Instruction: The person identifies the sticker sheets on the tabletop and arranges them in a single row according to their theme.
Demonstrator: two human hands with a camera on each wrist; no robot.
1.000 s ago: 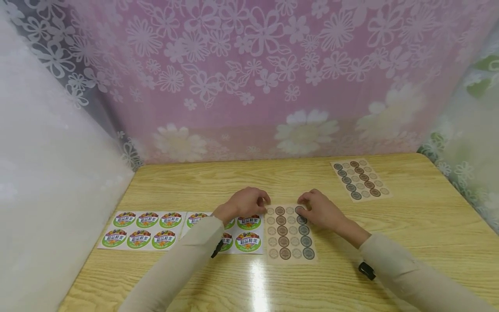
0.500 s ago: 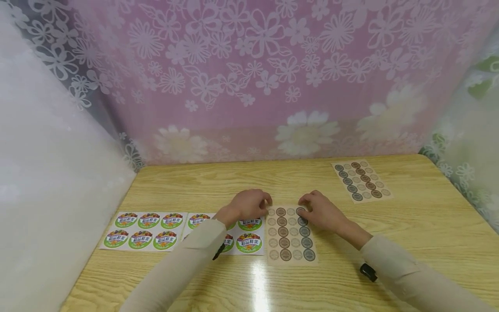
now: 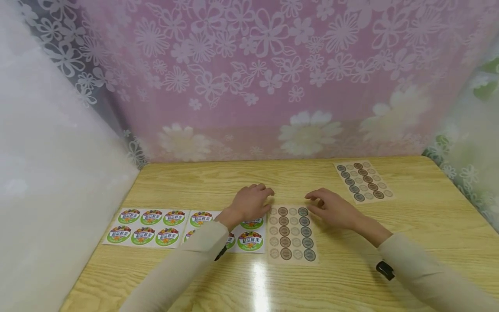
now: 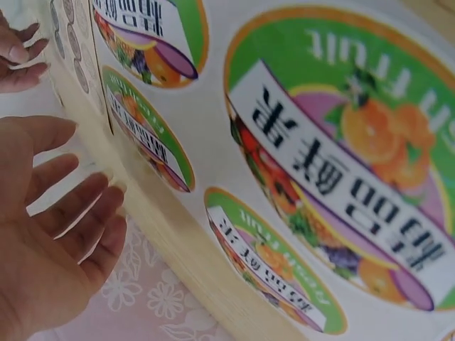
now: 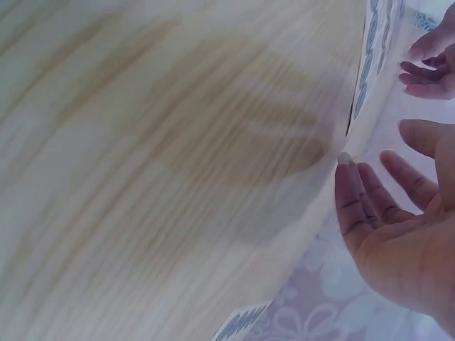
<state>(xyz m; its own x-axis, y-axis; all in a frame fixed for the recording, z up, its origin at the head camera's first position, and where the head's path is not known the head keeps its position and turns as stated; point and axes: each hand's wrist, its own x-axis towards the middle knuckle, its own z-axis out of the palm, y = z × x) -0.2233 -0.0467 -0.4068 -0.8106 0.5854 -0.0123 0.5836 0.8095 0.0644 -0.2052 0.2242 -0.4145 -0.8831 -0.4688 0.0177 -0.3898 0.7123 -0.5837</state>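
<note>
A tan sheet of round brown and grey stickers (image 3: 289, 236) lies flat on the table between my hands. My left hand (image 3: 251, 201) hovers at its top left corner, over the end of a white sheet of fruit label stickers (image 3: 238, 249). In the left wrist view the left hand (image 4: 53, 227) has loosely spread fingers with nothing in them. My right hand (image 3: 333, 208) is just off the sheet's top right corner. Seen in the right wrist view, the right hand (image 5: 398, 213) is relaxed and holds nothing; the tan sheet's edge (image 5: 366, 71) shows beyond its fingertips.
Left of the sheet with the hand over it, another white sheet of fruit labels (image 3: 145, 227) lies edge to edge with it. A second tan sticker sheet (image 3: 364, 182) lies tilted at the back right of the wood-grain table (image 3: 187, 182). Flowered cloth (image 3: 249, 117) hangs behind the table.
Both hands have let go of the tan sheet's top corners and lifted off. The right hand has moved a little to the right, and its fingers have opened. The sheets keep their places.
</note>
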